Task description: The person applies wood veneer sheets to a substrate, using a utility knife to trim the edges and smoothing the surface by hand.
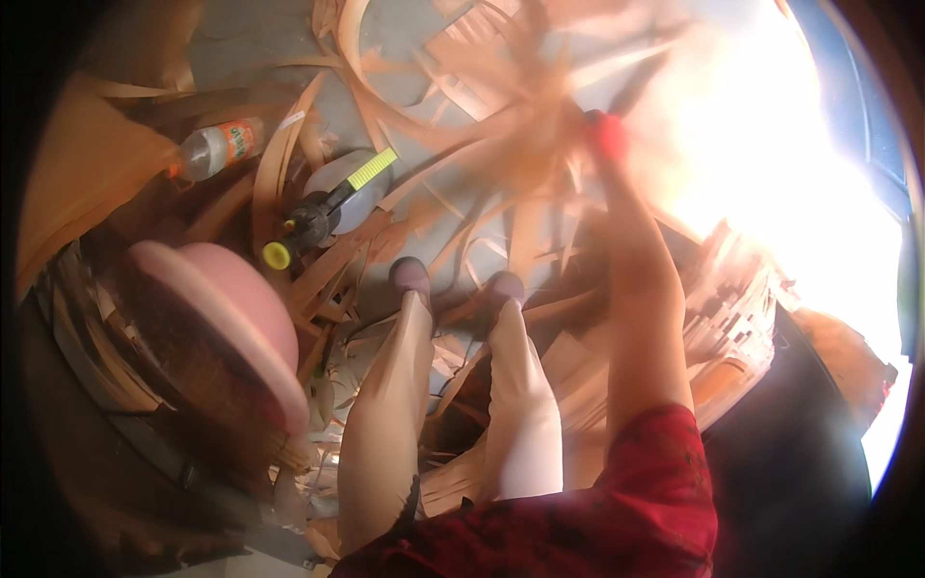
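While our right hand [605, 135] grips a blurred bundle of bamboo strips [520, 116] overhead, left hand unseen, we should hold firmly, clear of the spray bottle [323, 207].

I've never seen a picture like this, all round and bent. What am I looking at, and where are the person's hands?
It comes from a wide-angle camera worn on a person's head, looking down, so straight edges bend. You see their legs and shoes on a floor strewn with thin wooden strips. The right arm in a red sleeve reaches up; the right hand grips a blurred bundle of strips. The left hand is not visible. Nearby lie a plastic bottle and a black-and-yellow tool.
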### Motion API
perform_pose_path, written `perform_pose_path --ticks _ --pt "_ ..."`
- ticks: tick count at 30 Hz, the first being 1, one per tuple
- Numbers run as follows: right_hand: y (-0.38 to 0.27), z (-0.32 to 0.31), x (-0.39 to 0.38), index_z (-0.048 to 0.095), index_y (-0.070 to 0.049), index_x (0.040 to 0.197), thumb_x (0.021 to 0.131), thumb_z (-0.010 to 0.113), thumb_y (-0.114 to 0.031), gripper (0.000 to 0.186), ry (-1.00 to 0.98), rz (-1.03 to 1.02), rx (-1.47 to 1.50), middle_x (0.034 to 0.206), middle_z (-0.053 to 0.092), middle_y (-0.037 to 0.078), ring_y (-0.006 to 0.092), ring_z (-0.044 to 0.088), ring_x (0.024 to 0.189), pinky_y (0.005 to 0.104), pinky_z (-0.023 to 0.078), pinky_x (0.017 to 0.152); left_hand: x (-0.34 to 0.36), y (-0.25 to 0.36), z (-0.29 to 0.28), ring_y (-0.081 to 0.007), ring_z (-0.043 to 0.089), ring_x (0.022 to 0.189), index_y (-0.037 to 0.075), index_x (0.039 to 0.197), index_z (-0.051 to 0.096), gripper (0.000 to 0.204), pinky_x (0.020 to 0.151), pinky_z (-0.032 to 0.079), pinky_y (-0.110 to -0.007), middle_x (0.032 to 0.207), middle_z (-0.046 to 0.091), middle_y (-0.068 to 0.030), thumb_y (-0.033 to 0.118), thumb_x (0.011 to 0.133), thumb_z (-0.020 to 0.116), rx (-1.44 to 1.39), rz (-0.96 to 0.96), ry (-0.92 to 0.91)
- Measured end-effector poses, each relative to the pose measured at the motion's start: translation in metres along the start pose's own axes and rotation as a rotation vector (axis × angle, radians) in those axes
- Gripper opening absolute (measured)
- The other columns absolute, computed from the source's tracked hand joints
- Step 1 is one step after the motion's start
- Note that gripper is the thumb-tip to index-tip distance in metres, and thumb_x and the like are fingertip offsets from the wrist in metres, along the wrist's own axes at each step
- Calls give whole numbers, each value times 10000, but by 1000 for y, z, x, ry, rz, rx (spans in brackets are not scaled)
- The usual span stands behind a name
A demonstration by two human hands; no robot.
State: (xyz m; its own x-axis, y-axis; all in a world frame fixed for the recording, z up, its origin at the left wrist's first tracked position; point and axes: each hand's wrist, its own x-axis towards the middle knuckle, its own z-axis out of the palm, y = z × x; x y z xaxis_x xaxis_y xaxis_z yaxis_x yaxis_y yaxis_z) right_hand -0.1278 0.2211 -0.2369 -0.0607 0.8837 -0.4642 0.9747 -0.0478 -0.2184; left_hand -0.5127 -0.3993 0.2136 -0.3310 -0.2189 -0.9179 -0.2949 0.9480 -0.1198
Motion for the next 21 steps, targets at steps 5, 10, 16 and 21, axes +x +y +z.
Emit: perform_pose_path --ticks 5,10,16,21 --pt "-43 -105 -43 715 -139 1022 886 562 -287 252 70 -106 103 1008 709 191 397 662 983 491 522 861 -47 -25 -18 -224 603 510 98 764 635 146 466 473 -359 644 622 -106 202 817 723 -57 27 3" --pt "67 -199 -67 746 -47 864 778 600 -280 288 33 -85 -125 919 698 252 420 690 891 467 549 800 -70 -53 -56 -223 606 511 99 773 639 142 464 476 -355 649 626 -104 204 820 722 -116 79 -41" --pt "137 -321 -249 734 43 937 767 740 -166 269 74 141 511 869 728 155 252 693 709 378 563 659 -139 -149 -128 -222 608 512 100 784 644 138 461 480 -350 655 632 -102 208 824 720 -282 38 -1" --pt "50 -407 -324 719 21 925 808 716 -123 186 345 187 588 876 710 127 227 663 716 372 561 628 -183 -275 -121 -221 611 512 101 792 648 134 458 483 -346 661 637 -100 210 827 719 -537 -41 -9"
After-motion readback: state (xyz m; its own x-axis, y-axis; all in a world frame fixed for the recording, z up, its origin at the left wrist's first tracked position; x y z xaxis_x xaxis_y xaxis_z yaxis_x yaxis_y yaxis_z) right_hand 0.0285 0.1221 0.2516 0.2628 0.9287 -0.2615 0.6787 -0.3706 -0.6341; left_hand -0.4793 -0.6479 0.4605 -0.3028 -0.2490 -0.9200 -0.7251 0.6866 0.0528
